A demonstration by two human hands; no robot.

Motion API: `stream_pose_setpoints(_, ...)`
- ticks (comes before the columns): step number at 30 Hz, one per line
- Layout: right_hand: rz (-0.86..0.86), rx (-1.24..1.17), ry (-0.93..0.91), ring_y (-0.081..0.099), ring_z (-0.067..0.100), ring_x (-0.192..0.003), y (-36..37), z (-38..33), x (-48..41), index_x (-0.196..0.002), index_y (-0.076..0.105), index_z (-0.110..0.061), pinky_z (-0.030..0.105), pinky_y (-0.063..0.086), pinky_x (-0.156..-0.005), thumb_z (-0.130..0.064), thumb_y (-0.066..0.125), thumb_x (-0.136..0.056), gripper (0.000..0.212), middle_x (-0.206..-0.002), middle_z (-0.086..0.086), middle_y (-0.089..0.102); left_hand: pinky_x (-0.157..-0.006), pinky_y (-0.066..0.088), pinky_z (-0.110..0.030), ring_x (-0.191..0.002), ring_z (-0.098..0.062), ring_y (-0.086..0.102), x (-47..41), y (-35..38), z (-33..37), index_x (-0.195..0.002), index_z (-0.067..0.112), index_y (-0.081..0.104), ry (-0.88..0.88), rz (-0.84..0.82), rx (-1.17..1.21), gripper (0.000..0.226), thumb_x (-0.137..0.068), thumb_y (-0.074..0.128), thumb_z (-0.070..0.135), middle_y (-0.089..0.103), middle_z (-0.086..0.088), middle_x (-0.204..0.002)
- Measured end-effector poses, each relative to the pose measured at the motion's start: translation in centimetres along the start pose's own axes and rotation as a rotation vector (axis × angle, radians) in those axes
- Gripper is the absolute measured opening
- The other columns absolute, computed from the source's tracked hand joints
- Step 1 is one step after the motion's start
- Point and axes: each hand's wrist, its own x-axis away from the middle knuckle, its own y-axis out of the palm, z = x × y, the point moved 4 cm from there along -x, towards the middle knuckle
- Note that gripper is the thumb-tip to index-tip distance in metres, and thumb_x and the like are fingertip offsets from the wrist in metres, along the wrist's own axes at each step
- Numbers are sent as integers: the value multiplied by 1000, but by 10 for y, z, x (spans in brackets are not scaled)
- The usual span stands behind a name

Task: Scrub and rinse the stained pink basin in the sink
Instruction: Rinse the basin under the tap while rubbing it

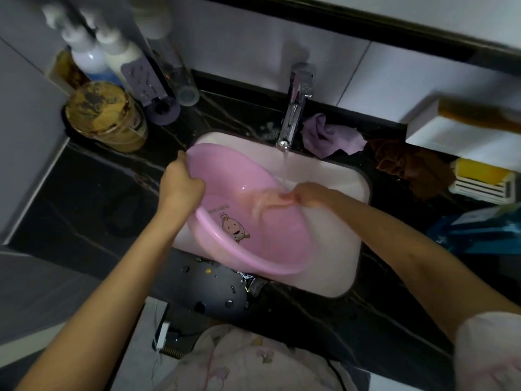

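Between left hand (181,183), right hand (310,194): basin (253,230).

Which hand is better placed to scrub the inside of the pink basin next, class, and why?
The right hand: it lies inside the pink basin, under the water running from the tap. The left hand grips the rim, holding the basin tilted.

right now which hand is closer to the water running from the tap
Right. The right hand is at the right edge of the pink basin, directly under the water stream. The left hand grips the basin's left rim, well to the side of it.
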Motion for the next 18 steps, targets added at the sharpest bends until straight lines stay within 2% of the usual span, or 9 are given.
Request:
stream_pose_setpoints(2,145,62,-50,56,31,-109,-6,-4,-10,-115,67,-20,35,41,-95,-45,43,-96,39,-118,9,61,-75,48,-35,-97,-29,59,0,0,-4,-141,8,37,2,1,-7,62,-82,50,-5,59,-14,-111)
stream_pose_setpoints(5,58,21,-22,55,27,-94,-5,-3,-13,-77,66,-20,32,39,-85,-54,43,-94,45,-93,6,62,-71,51,-34,-91,-26,61,0,-2,-10,-142,9,36,-9,3,0,63,-82,51,-3,59,-13,-110)
stream_pose_setpoints(6,29,-4,9,55,26,-93,-4,-2,-13,-77,66,-18,32,38,-85,-60,45,-90,48,-93,4,61,-70,51,-33,-91,-25,60,0,-3,-11,-142,9,35,-10,0,5,63,-82,51,-3,59,-12,-110)
stream_pose_setpoints(8,66,-31,38,56,29,-101,-5,-2,-15,-100,69,-11,33,39,-88,-66,45,-87,61,-103,5,60,-67,47,-29,-90,-23,58,0,-2,-10,-143,8,35,-14,-5,11,64,-82,50,-5,58,-11,-110)
stream_pose_setpoints(9,67,-37,43,57,29,-101,-4,-3,-14,-103,68,-9,32,39,-86,-66,44,-87,64,-102,5,60,-65,44,-27,-89,-23,57,1,-1,-9,-142,7,35,-17,-7,13,63,-82,50,-6,58,-12,-109)
stream_pose_setpoints(12,-17,-11,59,55,23,-79,3,-11,-7,-77,63,-15,29,37,-72,-63,44,-89,53,-78,0,60,-62,42,-25,-89,-24,56,1,0,-8,-141,6,36,-18,-4,23,62,-81,50,-7,57,-12,-108)
stream_pose_setpoints(13,1,-6,67,56,23,-78,6,-11,-7,-76,63,-16,30,38,-73,-63,43,-89,53,-78,0,61,-60,42,-23,-87,-23,56,1,-1,-9,-142,6,35,-22,-5,23,64,-81,50,-6,56,-11,-107)
stream_pose_setpoints(16,40,-56,60,60,27,-94,18,-10,-7,-103,67,-18,30,42,-80,-64,38,-90,56,-102,7,64,-65,48,-29,-88,-25,59,1,-1,-12,-141,8,37,-20,-11,38,63,-81,50,-5,58,-10,-103)
stream_pose_setpoints(18,-24,-62,46,59,27,-97,26,-11,-5,-113,65,-22,26,41,-75,-53,47,-93,41,-107,5,62,-71,52,-36,-89,-27,61,1,-3,-14,-137,9,40,-28,-9,48,59,-81,51,-4,58,-10,-101)
